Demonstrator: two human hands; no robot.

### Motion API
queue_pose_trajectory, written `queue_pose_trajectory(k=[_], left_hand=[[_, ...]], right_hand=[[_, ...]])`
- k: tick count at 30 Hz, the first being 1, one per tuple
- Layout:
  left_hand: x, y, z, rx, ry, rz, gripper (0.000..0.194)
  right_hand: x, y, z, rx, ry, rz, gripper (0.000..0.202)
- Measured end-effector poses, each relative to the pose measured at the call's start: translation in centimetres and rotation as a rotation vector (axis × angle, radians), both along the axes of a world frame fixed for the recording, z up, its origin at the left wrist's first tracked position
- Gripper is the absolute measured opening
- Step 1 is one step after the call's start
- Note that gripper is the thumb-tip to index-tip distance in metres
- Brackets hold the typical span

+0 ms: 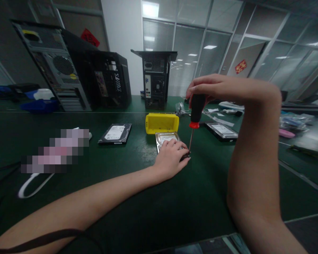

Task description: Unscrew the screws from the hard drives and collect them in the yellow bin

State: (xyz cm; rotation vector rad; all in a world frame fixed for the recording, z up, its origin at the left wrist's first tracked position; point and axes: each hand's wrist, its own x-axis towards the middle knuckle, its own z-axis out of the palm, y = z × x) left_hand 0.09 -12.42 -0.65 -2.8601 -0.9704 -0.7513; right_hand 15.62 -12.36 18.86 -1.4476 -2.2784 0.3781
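My right hand [205, 88] is wrapped over the top of a black and red screwdriver [197, 111], which points down with a slight tilt. Its tip meets the near right corner of a hard drive [161, 138] lying on the green table [137, 201]. Across that drive rests my left hand [172, 157], its fingers curled onto the drive and its thumb and fingertips by the screwdriver's tip. Much of the drive is hidden under this hand. Right behind the drive stands a yellow bin [162, 124].
Further hard drives lie at left [115, 133] and right [222, 131]. Computer cases [69, 70] stand at the back left, another [156, 81] at back centre. Plastic bags [296, 121] and a dark tool [307, 151] lie far right; a blurred-out object [60, 150] is at left.
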Motion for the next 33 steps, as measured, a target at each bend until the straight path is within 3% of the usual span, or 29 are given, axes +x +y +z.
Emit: queue_pose_trajectory(k=[9, 15, 22, 27, 33], left_hand=[[0.0, -0.1, 0.2, -0.013, 0.007, 0.003, 0.024], [0.0, 0.0, 0.1, -0.011, -0.009, -0.005, 0.024], [0.0, 0.0, 0.1, -0.011, -0.008, -0.004, 0.024], [-0.1, 0.0, 0.1, -0.013, -0.002, -0.006, 0.025], [0.0, 0.0, 0.1, -0.012, -0.007, -0.002, 0.024]], right_hand=[[0.3, 0.0, 0.1, 0.100, -0.074, 0.009, 0.034], [0.1, -0.2, 0.0, 0.036, -0.018, 0.007, 0.039], [-0.6, -1.0, 0.1, -0.101, 0.142, -0.038, 0.031], [0.0, -0.2, 0.0, -0.034, 0.089, 0.025, 0.028], [0.1, -0.1, -0.2, 0.024, 0.066, -0.008, 0.033]])
